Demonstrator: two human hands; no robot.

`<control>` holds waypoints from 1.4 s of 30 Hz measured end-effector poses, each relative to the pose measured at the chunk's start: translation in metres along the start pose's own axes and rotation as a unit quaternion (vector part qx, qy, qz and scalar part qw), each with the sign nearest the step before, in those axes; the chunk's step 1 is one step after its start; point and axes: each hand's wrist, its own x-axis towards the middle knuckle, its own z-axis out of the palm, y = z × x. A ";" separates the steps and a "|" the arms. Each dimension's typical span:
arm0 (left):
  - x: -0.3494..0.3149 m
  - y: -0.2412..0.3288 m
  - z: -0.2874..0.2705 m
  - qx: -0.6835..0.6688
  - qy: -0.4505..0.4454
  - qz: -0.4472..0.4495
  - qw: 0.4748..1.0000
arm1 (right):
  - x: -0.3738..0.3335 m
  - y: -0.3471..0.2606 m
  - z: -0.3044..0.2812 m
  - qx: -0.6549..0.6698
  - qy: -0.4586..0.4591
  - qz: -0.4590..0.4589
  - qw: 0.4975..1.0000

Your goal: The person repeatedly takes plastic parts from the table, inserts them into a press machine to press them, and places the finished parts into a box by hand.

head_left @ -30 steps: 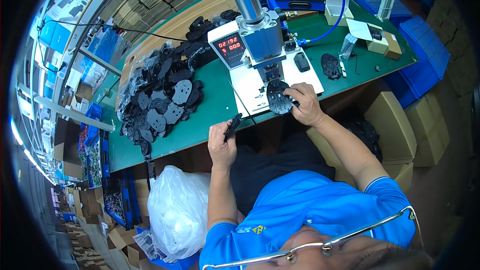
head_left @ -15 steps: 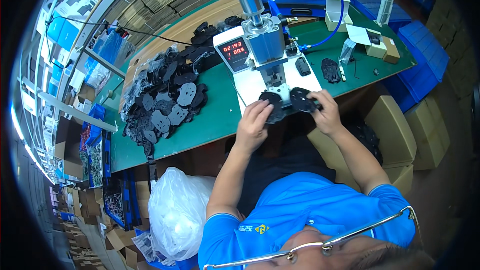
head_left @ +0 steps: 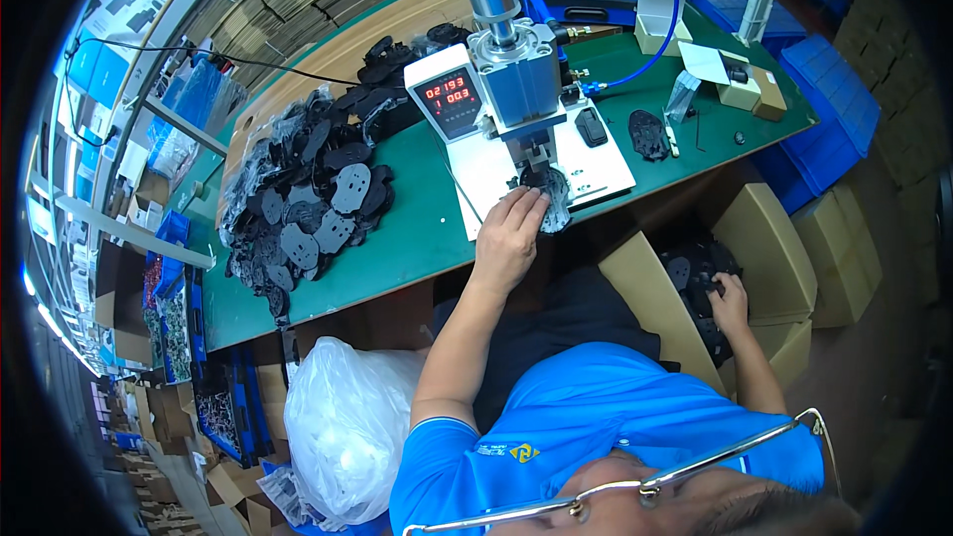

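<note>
My left hand (head_left: 509, 240) is closed on the near-left edge of a flat black plastic plate (head_left: 555, 210). The plate lies beneath the head of a bench press (head_left: 519, 74), on its white base (head_left: 608, 171), and its surface shines in places. Down to the right, my right hand (head_left: 732, 304) is inside an open cardboard box (head_left: 776, 256), its fingers curled against the dark pieces (head_left: 700, 273) there. Whether those fingers still pinch a piece is hard to see.
A heap of black and grey plates (head_left: 316, 201) covers the green table (head_left: 422, 203) on the left. Small boxes (head_left: 730, 79) and another black piece (head_left: 649, 136) lie to the right. A blue air hose (head_left: 660, 58) runs to the press. A white plastic bag (head_left: 347, 427) stands below.
My right hand has gone from the press, where it held a round black plate, down into the cardboard box. My left hand has brought its plate under the press head.
</note>
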 end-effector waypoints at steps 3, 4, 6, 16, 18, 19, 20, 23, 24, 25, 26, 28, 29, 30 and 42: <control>0.005 -0.002 0.006 -0.024 -0.005 0.001 1.000 | -0.003 0.060 0.012 -0.085 -0.069 0.058 0.992; 0.004 -0.001 0.007 -0.024 -0.005 0.000 1.000 | -0.004 0.073 0.016 -0.124 -0.103 0.086 0.983; 0.004 -0.001 0.006 -0.031 -0.005 0.004 0.999 | -0.003 0.087 0.019 -0.166 -0.181 0.134 0.960; 0.004 0.002 0.002 -0.018 -0.031 -0.020 0.999 | 0.058 -0.150 0.016 0.017 -0.061 -0.180 0.982; 0.005 0.003 0.002 -0.008 -0.041 -0.028 0.999 | 0.076 -0.209 0.017 0.095 -0.026 -0.272 0.957; 0.006 0.004 0.001 -0.006 -0.040 -0.026 0.999 | 0.085 -0.232 0.020 0.137 -0.008 -0.316 0.939; 0.006 0.004 0.001 -0.006 -0.045 -0.030 0.999 | 0.093 -0.256 0.022 0.138 -0.008 -0.318 0.938; 0.003 0.006 -0.002 0.000 -0.050 -0.043 0.998 | 0.110 -0.301 0.028 0.112 0.014 -0.423 0.899; 0.002 0.006 -0.003 -0.001 -0.051 -0.048 0.998 | 0.116 -0.307 0.036 0.108 0.011 -0.453 0.885; 0.000 0.006 -0.001 -0.009 -0.048 -0.051 0.998 | 0.120 -0.312 0.044 0.103 0.008 -0.484 0.869; -0.001 0.006 -0.001 -0.018 -0.059 -0.058 0.996 | 0.122 -0.315 0.053 0.113 0.004 -0.493 0.863; -0.003 0.006 0.000 -0.026 -0.058 -0.064 0.996 | 0.128 -0.312 0.066 0.085 0.021 -0.496 0.864; -0.004 0.005 0.001 -0.029 -0.059 -0.062 0.996 | 0.132 -0.309 0.074 0.098 0.029 -0.498 0.861; -0.004 0.006 -0.001 -0.034 -0.060 -0.060 0.996 | 0.133 -0.308 0.077 0.105 0.034 -0.498 0.860; -0.016 -0.194 -0.106 0.304 -0.046 -0.407 0.860 | 0.139 -0.313 0.086 0.173 0.054 -0.471 0.863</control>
